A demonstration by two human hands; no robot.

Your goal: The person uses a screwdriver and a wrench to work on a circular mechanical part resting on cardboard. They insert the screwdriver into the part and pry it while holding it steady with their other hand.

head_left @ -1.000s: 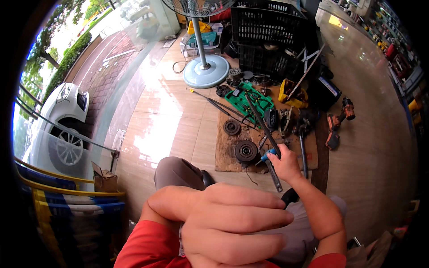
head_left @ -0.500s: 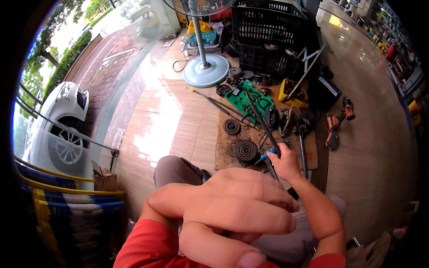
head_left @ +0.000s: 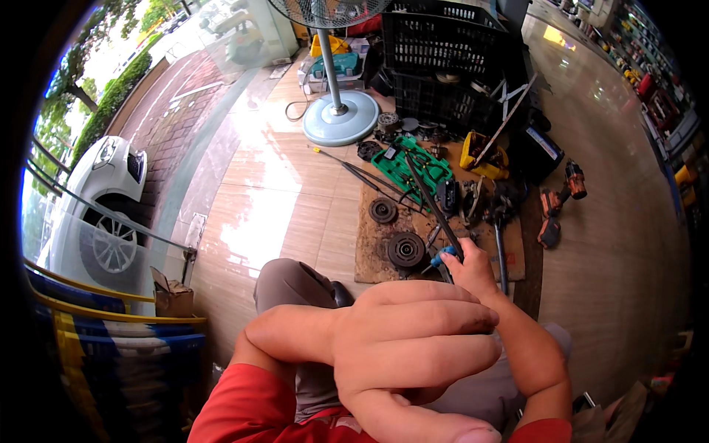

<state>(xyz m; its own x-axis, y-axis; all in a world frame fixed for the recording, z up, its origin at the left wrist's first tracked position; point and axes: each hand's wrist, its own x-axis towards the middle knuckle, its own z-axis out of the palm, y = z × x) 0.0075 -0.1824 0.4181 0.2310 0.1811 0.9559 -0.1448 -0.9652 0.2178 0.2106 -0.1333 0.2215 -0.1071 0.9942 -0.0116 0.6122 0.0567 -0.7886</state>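
Close in front of me, my left hand (head_left: 421, 351) looms large with its back showing. Its fingers stretch to the right, slightly bent, the thumb apart below; no object shows in it. Beyond it, my right hand (head_left: 474, 269) is closed around a long dark rod (head_left: 430, 193) that slants up and left over the green tool case (head_left: 402, 171). A blue-handled tool (head_left: 442, 256) is by the right thumb; whether that hand also grips it, I cannot tell. The rod's near end is hidden behind my left hand. A round dark metal part (head_left: 406, 250) lies on the cardboard (head_left: 377, 273).
Further round parts (head_left: 382, 210) and a metal-shafted tool (head_left: 501, 251) lie around. An orange cordless drill (head_left: 565, 192) stands right, near a yellow tool (head_left: 484, 155). Black crates (head_left: 443, 44) and a fan base (head_left: 340, 118) are behind. Left are glass and a cardboard box (head_left: 173, 297).
My left hand has shifted right and slightly downward in front of me, its thumb moving right too. My right hand and the rod have hardly moved.
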